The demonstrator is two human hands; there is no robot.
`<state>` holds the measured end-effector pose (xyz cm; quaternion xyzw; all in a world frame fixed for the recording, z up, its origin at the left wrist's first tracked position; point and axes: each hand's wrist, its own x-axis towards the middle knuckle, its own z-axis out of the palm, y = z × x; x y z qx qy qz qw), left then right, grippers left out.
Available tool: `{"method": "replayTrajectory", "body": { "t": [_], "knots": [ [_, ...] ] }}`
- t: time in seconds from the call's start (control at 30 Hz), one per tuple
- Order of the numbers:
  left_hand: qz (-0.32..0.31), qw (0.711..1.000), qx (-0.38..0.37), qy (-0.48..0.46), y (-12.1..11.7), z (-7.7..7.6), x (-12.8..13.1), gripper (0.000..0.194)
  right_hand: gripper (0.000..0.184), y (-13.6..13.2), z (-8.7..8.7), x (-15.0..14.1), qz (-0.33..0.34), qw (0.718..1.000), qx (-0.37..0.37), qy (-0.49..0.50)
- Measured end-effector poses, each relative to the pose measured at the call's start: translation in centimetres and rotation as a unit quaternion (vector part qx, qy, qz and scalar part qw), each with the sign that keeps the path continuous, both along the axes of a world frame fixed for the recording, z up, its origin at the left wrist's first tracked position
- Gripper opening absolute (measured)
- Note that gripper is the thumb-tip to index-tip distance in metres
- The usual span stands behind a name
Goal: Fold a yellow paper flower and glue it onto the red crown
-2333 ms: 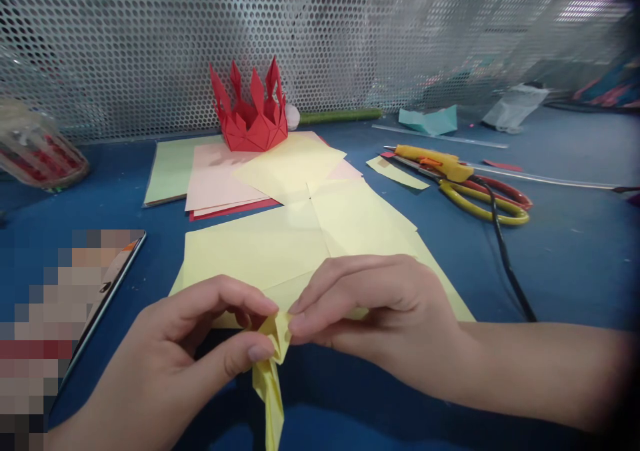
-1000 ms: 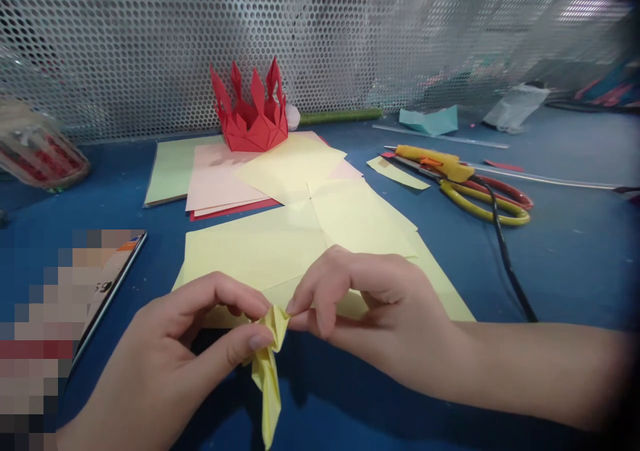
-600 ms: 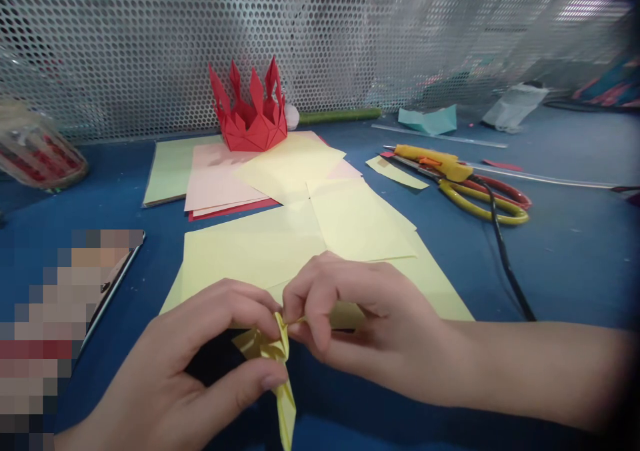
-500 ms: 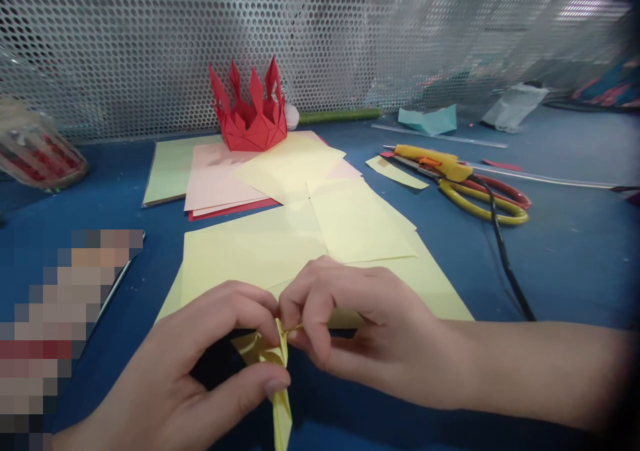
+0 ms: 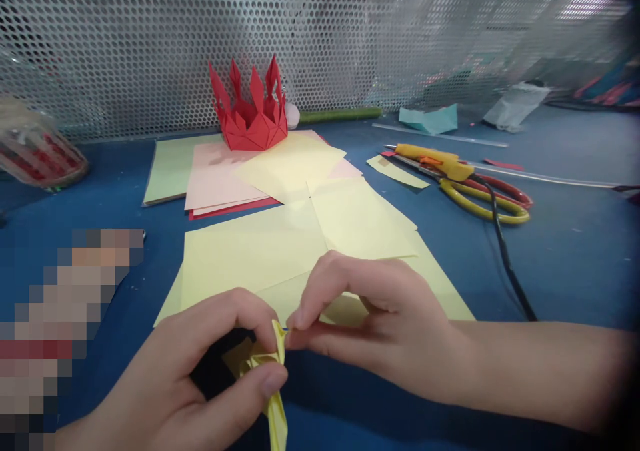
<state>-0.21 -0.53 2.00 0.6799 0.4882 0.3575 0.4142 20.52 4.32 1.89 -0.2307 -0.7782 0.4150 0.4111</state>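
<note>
My left hand (image 5: 190, 377) pinches a small folded yellow paper piece (image 5: 273, 387) between thumb and fingers near the table's front edge. My right hand (image 5: 370, 324) pinches the top tip of the same piece with thumb and forefinger. The piece's narrow lower end hangs down below my left thumb. Both hands hover over the front edge of several loose yellow paper sheets (image 5: 260, 254) lying on the blue table (image 5: 575, 257).
A red folded paper crown (image 5: 250, 114) stands at the back on pink, green and yellow sheets (image 5: 215, 177). A yellow glue gun (image 5: 440, 161) with black cord and scissors (image 5: 487, 201) lie at right. A perforated metal screen (image 5: 320, 37) closes the back. A plastic bag (image 5: 35, 147) sits at left.
My hands have kept working the yellow piece: the left hand shifted slightly lower and closer, the right fingers re-gripped the tip, and the hanging tail swung from side to side.
</note>
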Motion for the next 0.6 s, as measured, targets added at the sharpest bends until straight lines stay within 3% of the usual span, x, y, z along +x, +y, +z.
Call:
{"method": "replayTrajectory", "body": {
  "t": [0.23,0.37,0.43,0.6],
  "knots": [
    [-0.005,1.000,-0.015,-0.006,0.14,-0.07,0.00,0.005,0.011,0.05,-0.20,-0.05,0.039,0.999,0.027,0.012],
    [0.019,0.999,-0.009,-0.033,-0.04,0.01,0.17,0.009,0.006,0.13,-0.12,-0.07,0.035,0.999,-0.007,0.024],
    [0.033,0.999,-0.014,-0.040,-0.07,0.11,0.23,0.010,0.013,0.20,-0.13,-0.08,0.025,0.999,-0.026,0.024],
    [0.048,0.998,-0.025,-0.033,0.16,0.22,0.21,0.008,0.008,0.38,-0.35,-0.03,0.030,0.999,-0.024,0.027]
  ]
}}
